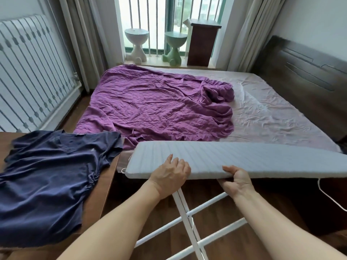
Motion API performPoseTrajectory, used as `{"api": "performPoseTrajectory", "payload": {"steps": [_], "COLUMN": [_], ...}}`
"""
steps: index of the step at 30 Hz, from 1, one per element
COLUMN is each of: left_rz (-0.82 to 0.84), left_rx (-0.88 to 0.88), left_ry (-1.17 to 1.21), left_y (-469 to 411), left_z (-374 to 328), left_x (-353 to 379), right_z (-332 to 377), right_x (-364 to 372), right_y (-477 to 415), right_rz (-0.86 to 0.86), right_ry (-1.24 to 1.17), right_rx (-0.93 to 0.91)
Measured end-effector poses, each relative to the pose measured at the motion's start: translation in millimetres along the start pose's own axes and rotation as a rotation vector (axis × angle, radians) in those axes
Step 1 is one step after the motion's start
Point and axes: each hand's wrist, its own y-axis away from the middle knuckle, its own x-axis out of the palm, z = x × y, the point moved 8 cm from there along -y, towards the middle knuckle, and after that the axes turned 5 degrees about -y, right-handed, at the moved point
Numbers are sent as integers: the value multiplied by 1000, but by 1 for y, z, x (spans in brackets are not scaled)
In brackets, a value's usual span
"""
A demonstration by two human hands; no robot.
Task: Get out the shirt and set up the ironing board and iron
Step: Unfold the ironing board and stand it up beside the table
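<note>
1. Head view, looking down. An ironing board (234, 160) with a grey striped cover lies across the frame from 6 to 3 o'clock, just in front of a bed (272, 113). The board's right end is cut off by the frame edge.
2. The left grip (170, 174), a bare hand at 6 o'clock, rests palm down over the board's near edge. Its fingers lie loosely on the cover, and the thumb is hidden.
3. The right grip (237, 180), at 5 o'clock, is turned palm up and clasps the same near edge. The thumb is on top, and the fingers curl beneath, out of sight.
4. White crossed legs (187, 214) show below the board at 6 o'clock. Their upper joints are hidden under the board, and their feet are cut off by the bottom edge.
5. A navy shirt (52, 175) lies crumpled at 8 o'clock on a wooden counter (108, 184), beside the board's left end and apart from it. Its left side runs out of frame.
6. At 12 o'clock, a rumpled purple sheet (159, 102) covers the bed's left half.
</note>
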Motion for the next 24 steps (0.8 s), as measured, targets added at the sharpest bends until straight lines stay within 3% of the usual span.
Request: {"api": "performPoseTrajectory", "payload": {"steps": [7, 15, 24], "left_rz": [-13, -11, 31], "left_rx": [15, -61, -76], "left_ry": [-94, -99, -197], "left_y": [-17, -21, -17], "left_z": [11, 23, 36], "left_x": [-11, -13, -8], "right_z": [19, 24, 7], "right_x": [7, 39, 49], "right_y": [-16, -16, -33], "right_rz": [3, 128, 132], "right_ry": [-123, 1, -37], "right_rx": [46, 153, 238]}}
